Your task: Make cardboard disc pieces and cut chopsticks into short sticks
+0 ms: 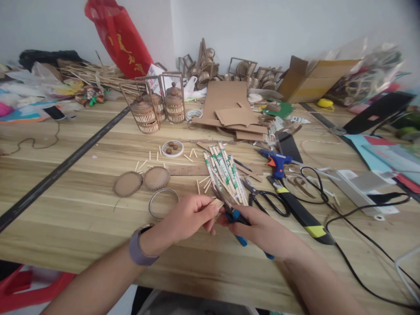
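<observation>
My left hand [193, 213] pinches a few short pale wooden sticks [216, 202] between thumb and fingers. Wrapped around blue-handled pliers [241, 240], my right hand [259, 225] holds the dark jaws right beside the stick ends; whether they touch is unclear. Just beyond lie paper-wrapped disposable chopsticks [226, 168] with green print. Cut stick pieces [207, 183] are scattered near them. Left of my hands are two round cardboard discs [127, 183] with ridged rims and an open ring [150, 203]. Black-handled scissors [271, 199] rest to the right.
A blue glue gun [278, 161], a black-and-yellow utility knife [302, 214] and a looping black cable [352, 236] occupy the right side. Brown beads sit inside a white tape ring [173, 149]. Small lantern-like models [144, 116] and cardboard sheets [226, 100] stand farther back.
</observation>
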{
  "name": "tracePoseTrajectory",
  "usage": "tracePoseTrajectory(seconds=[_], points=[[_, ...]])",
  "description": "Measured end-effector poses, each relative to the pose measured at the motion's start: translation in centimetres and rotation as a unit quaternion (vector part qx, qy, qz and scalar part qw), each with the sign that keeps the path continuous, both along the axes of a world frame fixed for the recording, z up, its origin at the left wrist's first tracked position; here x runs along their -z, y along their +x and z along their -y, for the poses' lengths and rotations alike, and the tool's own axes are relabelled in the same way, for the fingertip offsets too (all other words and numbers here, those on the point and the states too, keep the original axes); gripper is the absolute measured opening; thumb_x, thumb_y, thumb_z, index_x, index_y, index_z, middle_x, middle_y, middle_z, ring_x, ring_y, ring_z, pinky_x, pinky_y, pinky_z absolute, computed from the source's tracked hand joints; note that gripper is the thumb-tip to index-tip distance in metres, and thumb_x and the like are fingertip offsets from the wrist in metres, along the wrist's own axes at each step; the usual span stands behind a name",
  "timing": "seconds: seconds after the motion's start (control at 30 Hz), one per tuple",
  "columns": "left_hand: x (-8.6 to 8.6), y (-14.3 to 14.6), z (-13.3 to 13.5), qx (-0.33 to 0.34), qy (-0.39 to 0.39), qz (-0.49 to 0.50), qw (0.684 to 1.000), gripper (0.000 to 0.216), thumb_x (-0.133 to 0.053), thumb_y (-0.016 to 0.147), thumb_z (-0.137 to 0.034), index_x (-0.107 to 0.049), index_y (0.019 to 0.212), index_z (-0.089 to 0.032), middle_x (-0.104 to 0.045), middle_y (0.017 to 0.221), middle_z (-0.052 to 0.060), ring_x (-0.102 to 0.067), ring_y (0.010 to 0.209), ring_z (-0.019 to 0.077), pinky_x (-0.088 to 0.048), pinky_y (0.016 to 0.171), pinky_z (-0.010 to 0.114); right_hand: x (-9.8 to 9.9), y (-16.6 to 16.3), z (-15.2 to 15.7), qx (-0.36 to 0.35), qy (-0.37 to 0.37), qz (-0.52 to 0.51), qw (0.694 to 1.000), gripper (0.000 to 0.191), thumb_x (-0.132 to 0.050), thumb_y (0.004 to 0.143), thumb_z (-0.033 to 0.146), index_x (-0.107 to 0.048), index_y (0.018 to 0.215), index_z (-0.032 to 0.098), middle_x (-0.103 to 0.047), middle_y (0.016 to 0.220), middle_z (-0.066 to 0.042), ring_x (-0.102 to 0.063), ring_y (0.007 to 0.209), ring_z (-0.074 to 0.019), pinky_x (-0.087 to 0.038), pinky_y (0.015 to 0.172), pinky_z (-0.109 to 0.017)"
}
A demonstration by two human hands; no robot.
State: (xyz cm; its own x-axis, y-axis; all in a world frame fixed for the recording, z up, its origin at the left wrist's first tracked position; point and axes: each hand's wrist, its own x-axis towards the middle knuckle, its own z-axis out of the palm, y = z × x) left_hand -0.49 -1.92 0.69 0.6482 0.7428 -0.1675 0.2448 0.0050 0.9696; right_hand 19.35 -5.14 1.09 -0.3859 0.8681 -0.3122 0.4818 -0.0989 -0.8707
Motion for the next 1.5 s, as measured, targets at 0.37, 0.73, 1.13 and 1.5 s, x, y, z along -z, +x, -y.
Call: tracePoseTrajectory(seconds=[0.37, 0.73, 1.13, 1.5], points=[[0.7, -0.2, -0.2, 0.016, -0.021, 0.035, 0.999, 0.047, -0.042, 0.094, -0.051, -0.043, 0.060, -0.018, -0.048, 0.053, -0.003, -0.059, 0.055, 0.0116, -0.040, 0.055, 0.022, 0.0, -0.2, -0.1, -0.015, 0.022, 0.039, 0.999, 0.019, -0.048, 0.076, 0.022, -0.064, 0.086, 0.022, -0.066, 0.080, -0.001, -0.058, 0.075, -0.0178, -0.047, 0.065, -0.026], [0.8, -0.3, -0.1, 0.015, 0.001, 0.041, 0.999, 0.044, -0.043, 0.094, -0.046, -0.042, 0.060, -0.018, -0.045, 0.053, -0.004, -0.055, 0.052, 0.0102, -0.041, 0.053, 0.021, 0.0, -1.1, 0.1, 0.002, 0.018, 0.103, 0.995, 0.009, -0.050, 0.075, 0.025, -0.057, 0.070, 0.021, -0.053, 0.065, 0.002, -0.047, 0.062, -0.0133, -0.039, 0.055, -0.022], [1.2, -0.3, -0.2, -0.016, 0.052, 0.019, 0.998, 0.043, -0.041, 0.094, -0.045, -0.045, 0.060, -0.018, -0.049, 0.055, -0.003, -0.057, 0.055, 0.0110, -0.039, 0.054, 0.021, 1.6, -1.2, -0.4, 0.034, 0.018, 0.101, 0.994, 0.027, -0.049, 0.081, 0.039, -0.048, 0.061, 0.021, -0.051, 0.054, 0.003, -0.045, 0.050, -0.0116, -0.035, 0.050, -0.023], [1.0, -0.5, -0.5, -0.045, 0.068, 0.014, 0.997, 0.042, -0.040, 0.093, -0.044, -0.048, 0.061, -0.018, -0.053, 0.058, -0.002, -0.053, 0.056, 0.0106, -0.041, 0.058, 0.022, 0.7, -1.8, -1.5, 0.020, 0.028, 0.149, 0.988, 0.032, -0.052, 0.082, 0.045, -0.050, 0.061, 0.020, -0.048, 0.051, 0.003, -0.042, 0.047, -0.0114, -0.033, 0.048, -0.024]])
